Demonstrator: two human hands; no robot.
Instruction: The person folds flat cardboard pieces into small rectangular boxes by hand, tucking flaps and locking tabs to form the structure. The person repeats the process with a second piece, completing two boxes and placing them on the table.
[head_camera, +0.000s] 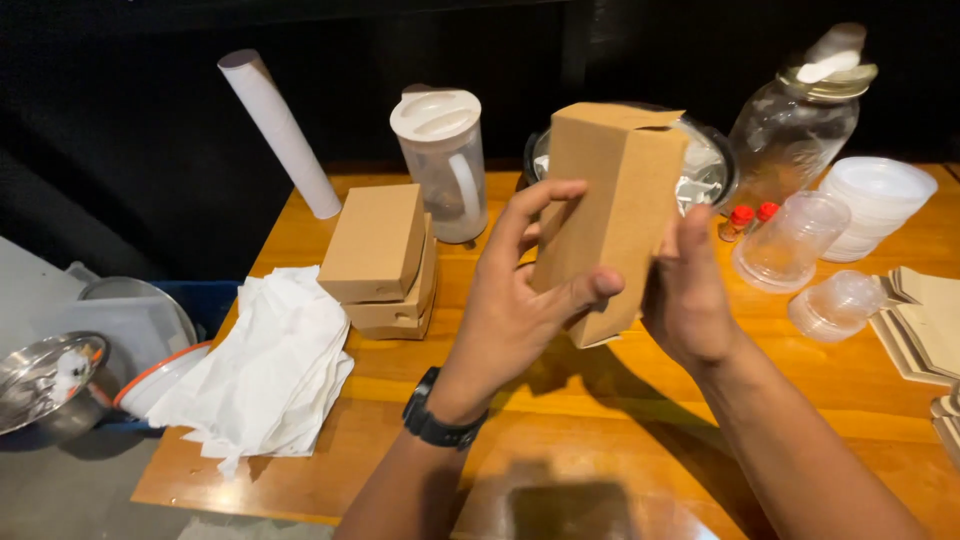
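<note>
I hold a brown cardboard box (615, 205) up above the wooden bench (620, 440), tilted a little, between both hands. My left hand (520, 290) wraps its near face, the fingers spread up one edge and the thumb pressed across the lower front, so that grip is clamped on the box. My right hand (690, 295) presses against the box's right side from behind, fingers curled onto it, clamped there too. A black wristwatch (440, 420) sits on my left wrist. On the bench to the left lies a stack of closed brown boxes (380, 260), and just beside it a loose pile of white paper sheets (265, 370). Behind the stack stands a clear plastic jug (445, 165) with a white lid, with a white paper roll (280, 130) leaning near it. To the right are a large glass jar (795, 125), a stack of white lids (875, 205), clear plastic cups (790, 240) on their sides, and flat folded cardboard blanks (925, 320) at the bench's edge.
</note>
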